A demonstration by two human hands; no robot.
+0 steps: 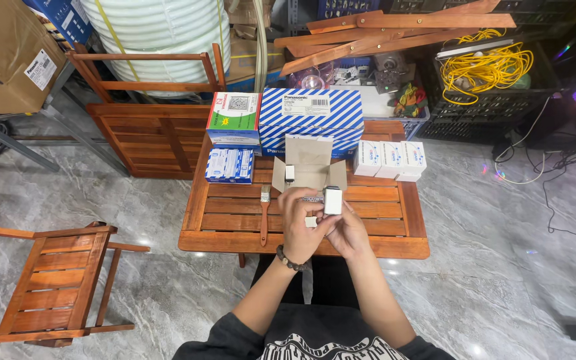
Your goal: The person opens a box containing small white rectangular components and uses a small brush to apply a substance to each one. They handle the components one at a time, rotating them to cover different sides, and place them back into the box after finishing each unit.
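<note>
Over the slatted wooden table (395,247), near its front edge, both hands meet at the middle. Behind them: large blue-striped carton (311,120), open cardboard box (308,170) with flaps spread, row of small white boxes (389,159), paintbrush (265,213) lying left. Left hand (299,227), beaded wristband, curled shut around something I cannot make out. Right hand (348,230) pinches a small white module (333,200), upright, above the tabletop. Judgement: keep it low over the table, fingers on its sides, so a slip lands softly.
</note>
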